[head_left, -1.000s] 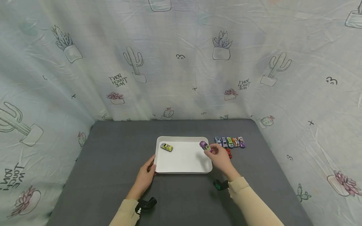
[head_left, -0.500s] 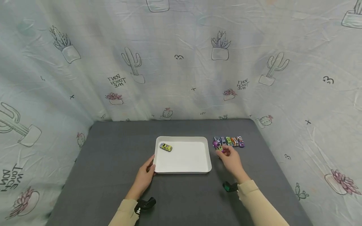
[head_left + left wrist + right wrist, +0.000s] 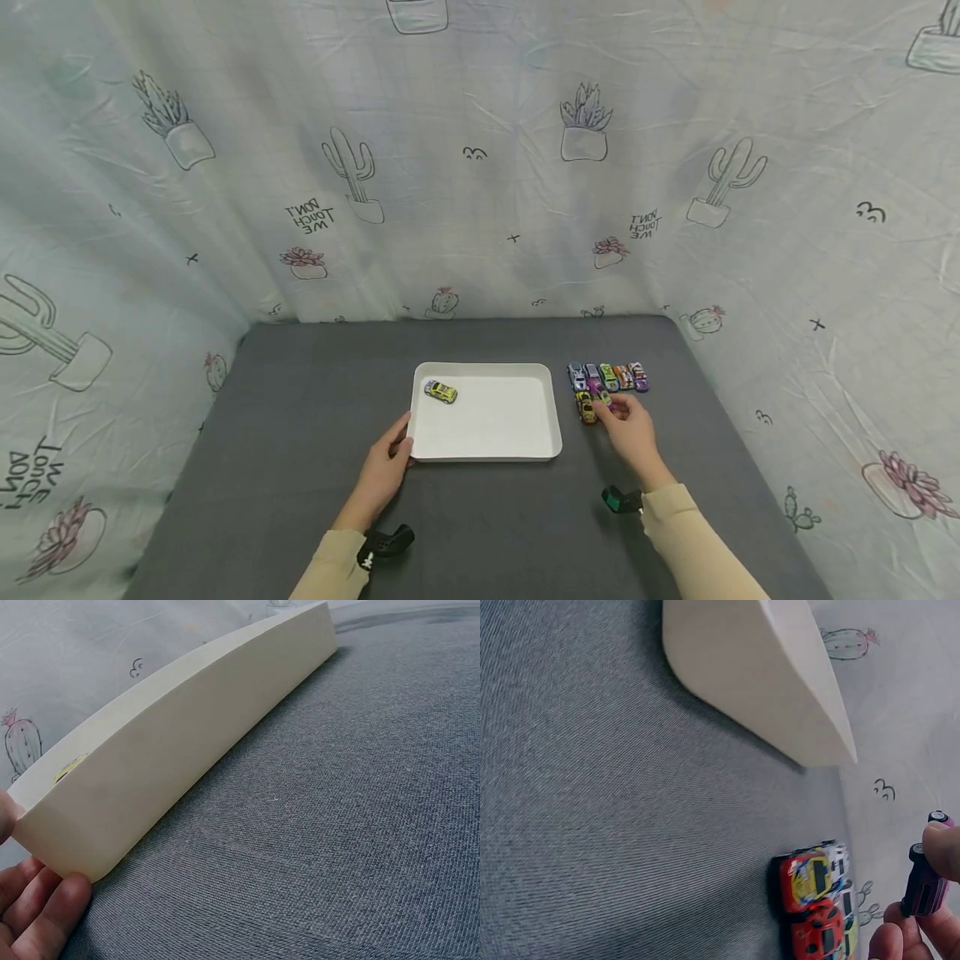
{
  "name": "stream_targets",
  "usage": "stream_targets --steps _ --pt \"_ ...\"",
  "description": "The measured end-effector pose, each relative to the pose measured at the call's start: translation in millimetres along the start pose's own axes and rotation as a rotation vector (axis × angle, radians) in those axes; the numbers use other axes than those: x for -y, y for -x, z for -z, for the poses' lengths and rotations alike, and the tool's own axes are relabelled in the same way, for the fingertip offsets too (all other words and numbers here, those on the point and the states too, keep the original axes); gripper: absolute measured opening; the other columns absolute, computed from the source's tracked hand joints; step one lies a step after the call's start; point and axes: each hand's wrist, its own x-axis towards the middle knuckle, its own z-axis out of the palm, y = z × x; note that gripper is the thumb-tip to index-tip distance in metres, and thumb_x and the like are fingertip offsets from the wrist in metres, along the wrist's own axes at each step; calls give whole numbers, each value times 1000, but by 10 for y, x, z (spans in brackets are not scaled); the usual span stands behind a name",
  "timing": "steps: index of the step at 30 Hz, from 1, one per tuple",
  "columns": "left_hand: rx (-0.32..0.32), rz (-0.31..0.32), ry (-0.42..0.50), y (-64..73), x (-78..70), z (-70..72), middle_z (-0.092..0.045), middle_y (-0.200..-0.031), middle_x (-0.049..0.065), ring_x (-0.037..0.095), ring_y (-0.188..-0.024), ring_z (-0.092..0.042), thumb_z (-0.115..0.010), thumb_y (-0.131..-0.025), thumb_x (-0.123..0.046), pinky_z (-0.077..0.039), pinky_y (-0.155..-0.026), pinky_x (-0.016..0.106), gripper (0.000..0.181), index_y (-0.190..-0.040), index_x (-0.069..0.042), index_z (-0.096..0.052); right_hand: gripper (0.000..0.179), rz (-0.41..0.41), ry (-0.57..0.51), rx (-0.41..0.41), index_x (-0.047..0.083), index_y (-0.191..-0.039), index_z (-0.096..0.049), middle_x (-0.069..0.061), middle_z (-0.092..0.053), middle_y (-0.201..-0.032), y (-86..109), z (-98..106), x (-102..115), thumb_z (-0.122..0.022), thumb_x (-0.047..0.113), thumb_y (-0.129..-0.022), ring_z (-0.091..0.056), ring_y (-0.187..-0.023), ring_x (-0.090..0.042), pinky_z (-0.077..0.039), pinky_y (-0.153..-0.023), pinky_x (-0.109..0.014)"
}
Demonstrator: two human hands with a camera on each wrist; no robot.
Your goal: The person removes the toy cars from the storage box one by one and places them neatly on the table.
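Note:
My left hand holds the left edge of a white tray. In the left wrist view its thumb is at the rim and its fingers are at the lower corner. A yellow toy car sits in the tray's upper left. To the right of the tray, my right hand pinches a purple toy car between thumb and fingers, raised over the other cars. Below it stand a red-and-yellow toy car and a red toy car, the latter hidden by the hand in the head view.
Several toy cars form a row at the back right of the grey tabletop. A curtain printed with cacti hangs behind and at both sides. Black bands are on both wrists.
My right hand has carried the purple toy car from over the tray's right side to the right, above the parked cars. The left hand has stayed at the tray.

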Motion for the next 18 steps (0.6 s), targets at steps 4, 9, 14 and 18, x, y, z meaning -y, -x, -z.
stream_targets --steps 4,9,14,18 --pt "4 -7 9 2 5 6 -49 -139 11 23 -111 -54 -49 -103 -18 -53 -82 31 51 -150 -29 -36 52 -11 -21 -23 -3 -123 -55 -18 -60 -104 -21 -6 -71 -66 37 -93 -55 -90 -24 -46 -68 -25" --pt "1 -9 9 2 14 2 -50 -138 11 23 -110 -54 -49 -103 -18 -53 -82 31 51 -151 -28 -36 55 -35 -51 -38 -5 -127 -52 -21 -58 -110 -58 13 -155 -64 37 -94 -55 -97 -27 -47 -72 -25" --pt "-2 -7 11 5 19 -7 -50 -137 11 23 -110 -54 -49 -103 -18 -53 -82 31 51 -150 -29 -36 59 -71 -68 -54 -6 -130 -49 -23 -56 -117 -91 65 -221 -62 39 -95 -53 -105 -30 -46 -78 -25" --pt "-7 -10 13 12 21 -12 -50 -136 11 23 -109 -55 -49 -103 -18 -53 -82 32 50 -150 -30 -36 59 -80 -74 -70 -7 -131 -47 -24 -54 -118 -122 106 -273 -61 38 -96 -53 -107 -30 -45 -76 -22"
